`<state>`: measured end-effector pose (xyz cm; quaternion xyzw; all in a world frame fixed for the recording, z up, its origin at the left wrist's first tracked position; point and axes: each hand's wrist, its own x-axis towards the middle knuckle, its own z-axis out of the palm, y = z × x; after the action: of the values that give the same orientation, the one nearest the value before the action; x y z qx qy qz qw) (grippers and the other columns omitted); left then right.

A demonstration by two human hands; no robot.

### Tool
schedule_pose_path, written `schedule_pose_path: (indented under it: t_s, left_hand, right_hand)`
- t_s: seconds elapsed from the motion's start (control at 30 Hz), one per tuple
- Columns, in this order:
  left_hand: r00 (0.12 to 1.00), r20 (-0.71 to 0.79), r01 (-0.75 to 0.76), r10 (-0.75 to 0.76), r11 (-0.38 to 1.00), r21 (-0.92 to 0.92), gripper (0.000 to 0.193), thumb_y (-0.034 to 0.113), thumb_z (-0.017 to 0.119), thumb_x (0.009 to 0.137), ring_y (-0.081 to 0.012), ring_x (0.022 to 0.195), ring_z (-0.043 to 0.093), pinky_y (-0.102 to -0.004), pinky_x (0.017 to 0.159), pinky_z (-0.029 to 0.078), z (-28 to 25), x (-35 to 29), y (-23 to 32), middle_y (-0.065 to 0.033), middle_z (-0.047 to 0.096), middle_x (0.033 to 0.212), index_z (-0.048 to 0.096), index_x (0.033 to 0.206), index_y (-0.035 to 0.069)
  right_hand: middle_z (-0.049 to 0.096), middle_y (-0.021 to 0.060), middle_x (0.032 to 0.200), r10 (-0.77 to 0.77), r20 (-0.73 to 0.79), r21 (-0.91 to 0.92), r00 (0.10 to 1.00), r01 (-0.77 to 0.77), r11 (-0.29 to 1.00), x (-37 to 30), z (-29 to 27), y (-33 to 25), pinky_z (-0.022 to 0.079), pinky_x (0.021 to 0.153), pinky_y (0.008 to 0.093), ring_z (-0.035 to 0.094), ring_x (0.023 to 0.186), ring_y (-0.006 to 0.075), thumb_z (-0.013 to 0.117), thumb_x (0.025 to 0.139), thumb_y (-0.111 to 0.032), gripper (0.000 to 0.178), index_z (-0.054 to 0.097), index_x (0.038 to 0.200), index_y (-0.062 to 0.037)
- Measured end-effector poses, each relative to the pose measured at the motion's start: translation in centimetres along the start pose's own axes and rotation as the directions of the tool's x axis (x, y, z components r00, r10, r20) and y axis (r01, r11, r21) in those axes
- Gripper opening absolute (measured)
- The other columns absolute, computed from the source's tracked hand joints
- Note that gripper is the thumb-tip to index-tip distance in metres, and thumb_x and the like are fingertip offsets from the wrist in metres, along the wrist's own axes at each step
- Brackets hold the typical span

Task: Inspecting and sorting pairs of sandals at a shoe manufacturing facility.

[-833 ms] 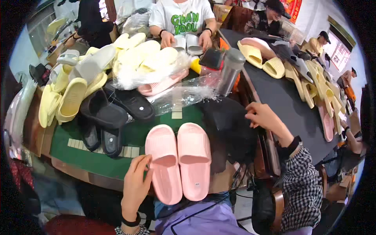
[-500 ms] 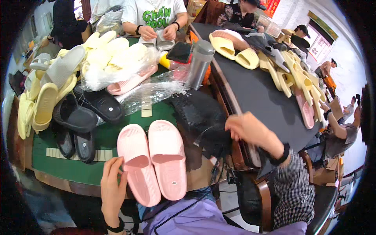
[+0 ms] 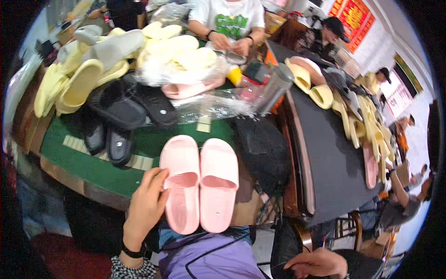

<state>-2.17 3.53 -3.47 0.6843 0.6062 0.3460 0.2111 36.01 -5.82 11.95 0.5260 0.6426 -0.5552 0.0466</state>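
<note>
A pair of pink slide slippers (image 3: pixel 200 186) lies side by side at the table's near edge, toes pointing away from me, heels over the edge. My left hand (image 3: pixel 147 202) is beside the left slipper, its fingers stretched out and reaching the slipper's outer side by the strap. It holds nothing. Down at the lower right, off the table, is my right hand (image 3: pixel 318 262), close to a dark chair. Its fingers are bent and partly hidden, so I cannot tell what is in them, if anything.
Black slippers (image 3: pixel 118 107) lie left on the green mat (image 3: pixel 60 144), with yellow and grey slippers (image 3: pixel 76 86) behind. Clear plastic bags (image 3: pixel 204 104), a steel flask (image 3: pixel 277 86) and a black mesh bag (image 3: pixel 260 144) stand farther off. Across the table, a person (image 3: pixel 227 28) handles grey slippers.
My right hand has dropped from the black bag's side to the lower right. My left hand stays by the left pink slipper. The view has turned, shifting the scene rightward.
</note>
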Motion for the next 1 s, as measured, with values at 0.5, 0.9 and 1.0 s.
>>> schedule_pose_path:
  t_s: [0.5,0.9,1.0]
  left_hand:
    - [1.000,0.020,0.004,-0.007,0.988,0.157,0.046,0.009,0.065,0.083,-0.0387,0.103,0.058,-0.0433,0.085,0.051,0.0,-0.9,0.8,-0.0179,0.048,0.125,0.049,0.126,0.002]
    - [0.999,0.015,-0.041,0.039,0.976,0.213,0.052,0.008,0.067,0.079,-0.0386,0.101,0.059,-0.0425,0.084,0.051,0.6,-0.5,0.6,-0.0198,0.047,0.123,0.047,0.126,-0.001]
    - [1.000,0.010,-0.018,0.016,0.976,0.218,0.050,0.010,0.066,0.082,-0.0384,0.099,0.059,-0.0430,0.082,0.051,0.2,-0.7,0.5,-0.0178,0.047,0.126,0.047,0.127,0.001]
  right_hand:
    - [0.058,0.0159,0.117,-0.632,-0.731,0.543,0.258,0.781,-0.310,16.5,-11.4,-17.2,0.056,0.078,0.0236,0.061,0.091,0.0155,0.051,0.097,-0.004,0.036,0.044,0.131,0.0060]
    - [0.060,0.0225,0.104,-0.084,-0.401,0.912,0.912,0.388,-0.134,41.8,-9.0,-1.6,0.054,0.096,0.0377,0.063,0.101,0.0319,0.048,0.098,-0.006,0.019,0.051,0.100,0.0120]
    - [0.053,0.0277,0.119,-0.092,-0.319,0.942,0.943,0.326,0.077,41.2,-10.1,-3.9,0.053,0.097,0.0393,0.057,0.112,0.0351,0.044,0.102,-0.017,0.033,0.044,0.115,0.0128]
